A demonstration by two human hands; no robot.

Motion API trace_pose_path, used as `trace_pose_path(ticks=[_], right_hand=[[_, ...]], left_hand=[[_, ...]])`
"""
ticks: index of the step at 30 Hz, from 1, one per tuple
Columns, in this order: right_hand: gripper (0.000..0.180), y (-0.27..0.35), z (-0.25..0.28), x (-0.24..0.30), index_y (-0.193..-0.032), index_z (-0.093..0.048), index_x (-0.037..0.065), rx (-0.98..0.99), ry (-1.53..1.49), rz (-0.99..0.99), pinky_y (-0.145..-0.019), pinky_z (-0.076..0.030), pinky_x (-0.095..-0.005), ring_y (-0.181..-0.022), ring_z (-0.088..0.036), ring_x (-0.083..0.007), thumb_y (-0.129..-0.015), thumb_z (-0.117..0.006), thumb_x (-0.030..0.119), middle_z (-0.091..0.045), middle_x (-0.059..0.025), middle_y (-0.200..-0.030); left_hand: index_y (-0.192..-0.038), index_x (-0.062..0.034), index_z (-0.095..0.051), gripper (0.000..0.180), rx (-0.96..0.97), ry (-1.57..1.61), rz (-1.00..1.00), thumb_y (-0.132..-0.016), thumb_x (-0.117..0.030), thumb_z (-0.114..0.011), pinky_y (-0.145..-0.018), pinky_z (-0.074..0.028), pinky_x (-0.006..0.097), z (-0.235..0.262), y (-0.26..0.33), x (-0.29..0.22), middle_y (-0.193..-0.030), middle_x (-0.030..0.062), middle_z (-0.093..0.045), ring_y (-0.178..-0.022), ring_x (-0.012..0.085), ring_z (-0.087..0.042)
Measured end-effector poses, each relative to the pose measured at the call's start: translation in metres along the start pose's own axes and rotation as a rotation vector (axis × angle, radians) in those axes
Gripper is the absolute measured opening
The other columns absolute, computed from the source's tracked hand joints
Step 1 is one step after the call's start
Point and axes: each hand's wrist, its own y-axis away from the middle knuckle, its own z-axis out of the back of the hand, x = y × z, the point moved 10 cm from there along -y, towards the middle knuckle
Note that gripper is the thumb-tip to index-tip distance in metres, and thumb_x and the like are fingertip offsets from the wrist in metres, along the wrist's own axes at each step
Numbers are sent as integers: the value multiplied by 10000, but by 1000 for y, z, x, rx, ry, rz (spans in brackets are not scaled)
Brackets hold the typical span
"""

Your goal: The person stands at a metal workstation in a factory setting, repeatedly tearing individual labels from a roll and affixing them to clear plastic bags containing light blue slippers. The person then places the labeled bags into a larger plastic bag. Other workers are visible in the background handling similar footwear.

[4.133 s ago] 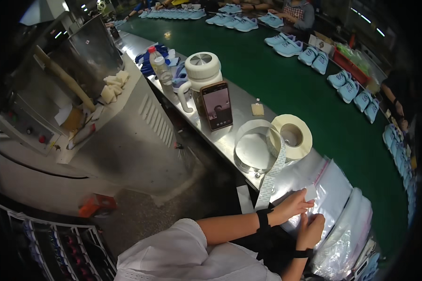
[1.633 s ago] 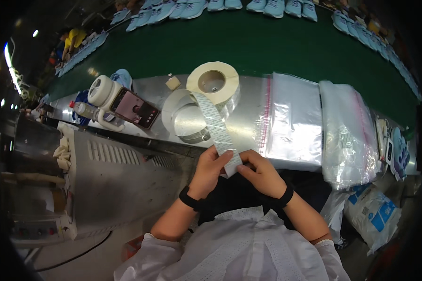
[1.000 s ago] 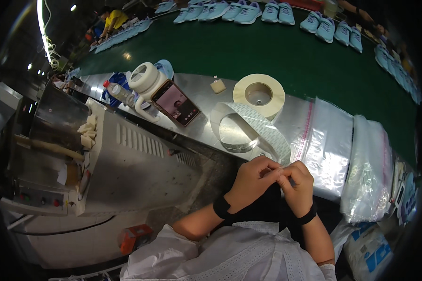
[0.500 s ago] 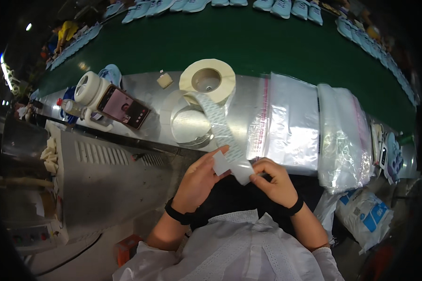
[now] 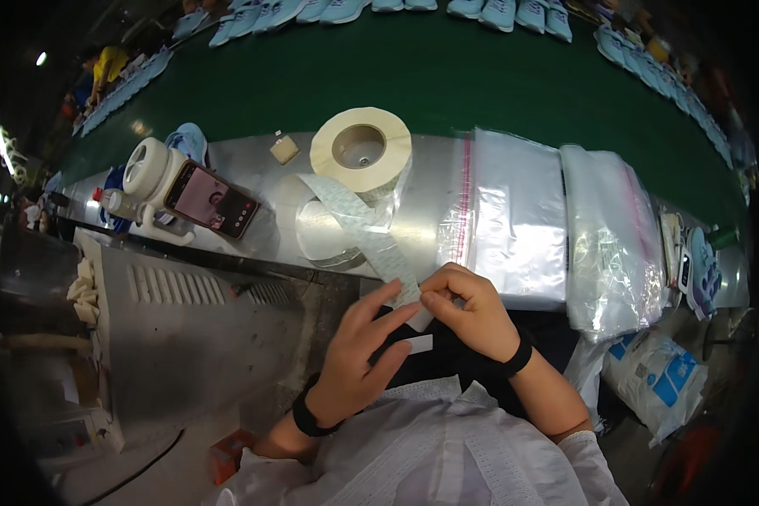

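Note:
From a large cream roll of labels (image 5: 396, 150) on the metal table, a long backing strip (image 5: 369, 239) runs down towards me. My right hand (image 5: 479, 319) pinches the strip's near end between thumb and fingertips. Just left of it, my left hand (image 5: 354, 364) has its fingers spread, the index and middle fingertips at the strip's edge. A small white label (image 5: 421, 344) clings to the left thumb tip, apart from the strip. Whether the left fingertips press on the strip, I cannot tell.
Clear plastic bags (image 5: 519, 223) lie in stacks to the right. On the left, a phone (image 5: 212, 200) leans on a white jug (image 5: 148, 169). Beyond the table runs a green belt (image 5: 312, 84), with light-blue shoes (image 5: 497, 13) along its far side. A metal cabinet (image 5: 202, 337) stands at left.
My left fingers have spread out from their hold on the label, which now hangs at the thumb, lower than before. The right hand has shifted left and up with the strip's end.

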Motion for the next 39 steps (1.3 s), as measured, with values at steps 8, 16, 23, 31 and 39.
trace_pose_path(ticks=[8,16,23,31,39], right_hand=[[85,-2,-16,-26,-799,-604,7,8,-179,-258,-545,-388,-187,-591,-456,-32,-811,-621,89,-562,7,-681],[76,3,-12,-27,-812,-576,23,28,-358,-275,-539,-357,-175,-605,-439,-11,-849,-579,89,-524,49,-682],[69,15,31,-42,-812,-563,25,-255,-399,-237,-539,-323,-158,-621,-399,10,-859,-563,75,-498,59,-700],[136,35,88,-6,-754,-563,16,-557,481,-15,-567,-403,-334,-622,-517,-241,-827,-590,128,-521,-98,-715],[141,12,83,-15,-726,-515,53,-590,1137,81,-630,-387,-396,-749,-488,-290,-726,-633,130,-496,-102,-778]], left_hand=[[-1246,-16,-468,422,-102,363,106,-832,-38,-548,-945,-382,310,-12,6,25,-1303,191,-437,-1187,261,-455],[-1270,54,-415,377,-107,715,295,-898,-3,-395,-976,-353,290,-14,4,50,-1223,139,-499,-1149,182,-466],[-1292,71,-370,421,-160,892,309,-905,-88,-411,-960,-382,324,-11,-17,63,-1252,174,-474,-1130,223,-494],[-1381,51,-197,557,115,925,78,-916,-184,-396,-1015,-307,369,-51,-61,16,-1401,169,-292,-1269,292,-355],[-1386,39,-191,513,-21,1108,125,-955,-187,-350,-1033,-238,298,-129,-87,80,-1409,170,-279,-1289,205,-287]])
